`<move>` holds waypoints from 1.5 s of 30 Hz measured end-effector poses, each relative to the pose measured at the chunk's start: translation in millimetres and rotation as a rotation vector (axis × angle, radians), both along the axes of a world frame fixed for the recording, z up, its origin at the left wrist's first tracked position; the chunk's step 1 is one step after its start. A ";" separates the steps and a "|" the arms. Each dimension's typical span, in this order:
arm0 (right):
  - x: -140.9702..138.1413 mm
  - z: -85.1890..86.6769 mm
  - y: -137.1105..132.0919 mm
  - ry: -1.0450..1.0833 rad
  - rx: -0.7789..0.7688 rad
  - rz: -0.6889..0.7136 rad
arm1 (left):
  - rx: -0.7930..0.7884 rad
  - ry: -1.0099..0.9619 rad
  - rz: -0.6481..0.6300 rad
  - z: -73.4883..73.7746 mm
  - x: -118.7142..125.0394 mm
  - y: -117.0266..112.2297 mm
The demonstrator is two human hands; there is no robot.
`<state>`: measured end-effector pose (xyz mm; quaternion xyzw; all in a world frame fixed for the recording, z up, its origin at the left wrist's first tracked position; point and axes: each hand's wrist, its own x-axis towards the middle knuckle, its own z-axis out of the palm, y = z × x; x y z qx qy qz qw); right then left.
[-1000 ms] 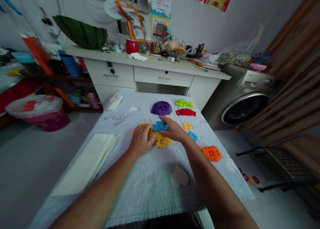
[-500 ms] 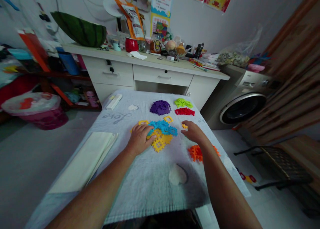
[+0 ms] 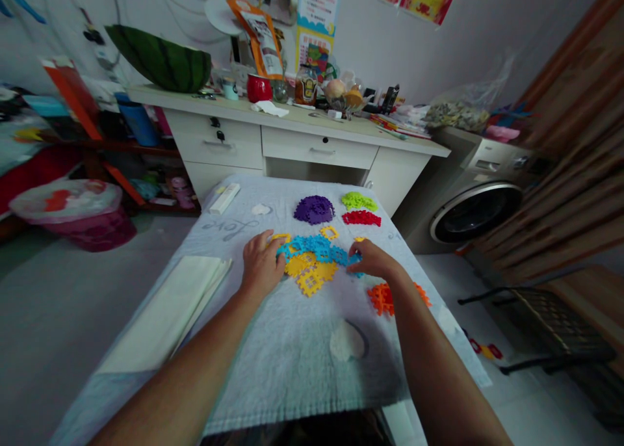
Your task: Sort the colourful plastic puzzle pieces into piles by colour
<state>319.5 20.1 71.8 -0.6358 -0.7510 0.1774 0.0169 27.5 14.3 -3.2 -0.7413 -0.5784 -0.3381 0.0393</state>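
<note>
Blue interlocking plastic pieces (image 3: pixel 316 246) with notched edges lie in a spread pile mid-table. They partly cover yellow pieces (image 3: pixel 312 277) of the same kind. My left hand (image 3: pixel 260 262) is at the left end of the blue pile, its fingers apart and its thumb touching the edge. At the right end, my right hand (image 3: pixel 374 261) has its fingers curled on a blue piece (image 3: pixel 354 259). A loose yellow frame piece (image 3: pixel 329 232) lies behind the pile. Another yellow bit shows just beyond my right fingers.
Behind are purple (image 3: pixel 314 209), green (image 3: pixel 359 201) and red (image 3: pixel 361 218) piles. Orange pieces (image 3: pixel 381 298) lie partly hidden under my right forearm. A folded cream cloth (image 3: pixel 163 313) rests at left, a white box (image 3: pixel 225 199) at the far left corner. A desk (image 3: pixel 292 118) stands beyond.
My left hand has slid left off the top of the pile to its left end. My right hand has lowered slightly onto a blue piece, and the blue pieces now reach further right.
</note>
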 end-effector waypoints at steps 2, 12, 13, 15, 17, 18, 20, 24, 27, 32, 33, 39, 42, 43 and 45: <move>-17.0 1.4 4.9 0.168 0.060 0.071 | -0.024 0.008 0.004 -3.8 -0.7 2.5; -89.9 -21.6 24.1 0.095 0.061 0.048 | -0.090 -0.031 -0.027 -5.2 -3.9 7.8; -93.7 -23.5 22.9 0.113 0.076 0.067 | -0.095 -0.031 -0.028 -5.1 -4.0 8.1; -100.1 -25.7 19.8 0.169 0.140 0.129 | -0.098 -0.048 -0.030 -5.9 -4.5 9.2; -105.5 -26.6 16.2 0.218 0.215 0.197 | -0.102 -0.083 -0.035 -7.7 -5.3 10.6; -107.7 -26.8 14.1 0.239 0.251 0.225 | -0.106 -0.106 -0.038 -8.5 -5.8 11.5; -110.7 -27.3 9.3 0.281 0.309 0.277 | -0.105 -0.152 -0.048 -9.6 -6.8 12.8; -108.7 -27.4 -5.2 0.375 0.302 0.384 | -0.054 -0.202 -0.032 -5.5 -7.0 11.7; -100.7 -26.8 -18.5 0.391 0.246 0.391 | 0.000 -0.164 -0.060 2.7 -4.0 6.2; -84.8 -26.6 -32.0 0.274 0.189 0.366 | -0.095 -0.014 -0.204 10.1 4.1 -3.6; -82.0 -26.2 -32.2 0.231 0.185 0.351 | -0.113 0.008 -0.217 9.7 5.4 -4.8; -63.2 -14.1 -21.1 -0.013 0.165 0.180 | -0.175 0.096 -0.373 10.3 10.2 -10.7; -45.7 -3.0 -19.8 -0.027 0.197 0.107 | -0.216 0.111 -0.475 15.3 13.0 -14.0; -37.7 0.4 -21.5 -0.023 0.204 0.083 | -0.225 0.110 -0.499 16.7 14.0 -14.7; -18.4 5.2 -28.5 -0.020 0.205 0.043 | -0.239 0.104 -0.532 18.0 15.6 -15.4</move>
